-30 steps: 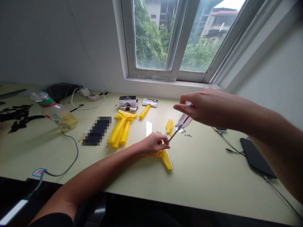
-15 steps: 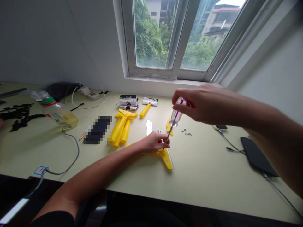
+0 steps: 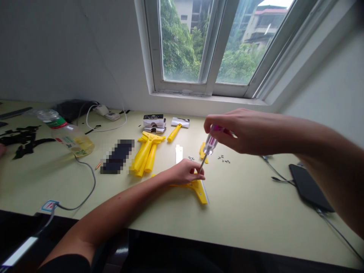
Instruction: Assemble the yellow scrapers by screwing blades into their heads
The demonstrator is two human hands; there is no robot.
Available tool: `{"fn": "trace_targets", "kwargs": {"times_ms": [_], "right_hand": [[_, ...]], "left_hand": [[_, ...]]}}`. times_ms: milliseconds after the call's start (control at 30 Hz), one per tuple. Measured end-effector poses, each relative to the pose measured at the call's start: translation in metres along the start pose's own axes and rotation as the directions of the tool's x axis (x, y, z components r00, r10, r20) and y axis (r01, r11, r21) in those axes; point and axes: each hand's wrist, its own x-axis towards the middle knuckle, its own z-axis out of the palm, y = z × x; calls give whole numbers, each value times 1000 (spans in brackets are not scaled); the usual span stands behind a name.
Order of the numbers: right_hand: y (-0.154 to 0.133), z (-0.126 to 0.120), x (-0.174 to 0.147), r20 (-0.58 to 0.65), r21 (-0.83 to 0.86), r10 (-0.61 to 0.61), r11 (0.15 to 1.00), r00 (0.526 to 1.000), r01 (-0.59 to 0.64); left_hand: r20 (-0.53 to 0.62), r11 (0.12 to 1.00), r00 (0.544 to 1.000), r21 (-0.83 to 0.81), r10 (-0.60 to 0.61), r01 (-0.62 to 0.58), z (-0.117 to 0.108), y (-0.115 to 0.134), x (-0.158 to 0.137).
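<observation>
Under the left hand (image 3: 188,170), on the desk (image 3: 241,216), lies a yellow scraper (image 3: 201,194); whether those curled fingers grip it or the screwdriver (image 3: 209,145) shaft, I cannot tell. The right hand (image 3: 237,131) clasps the clear handle, now further left and steeper than a second ago, so the driver probably lines up better; its tip is hidden. Just beyond sit washer-like bits (image 3: 192,158), screws (image 3: 223,159) and a yellow piece (image 3: 203,151). Desktop stretches rightward to a black device (image 3: 309,187); the front edge runs nearer.
</observation>
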Motion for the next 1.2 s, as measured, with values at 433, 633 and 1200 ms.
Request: {"fn": "trace_targets", "kwargs": {"times_ms": [433, 633, 1200], "right_hand": [[5, 2, -5, -8, 84, -13, 996, 1000, 13], [-4, 2, -2, -30, 208, -23, 978, 999, 29], [-9, 11, 4, -147, 193, 196, 967, 970, -166]], "left_hand": [[14, 1000, 1000, -1, 23, -23, -2, 4, -1], [30, 998, 998, -49, 50, -49, -2, 4, -2], [21, 999, 999, -33, 39, -39, -1, 2, 0]]}}
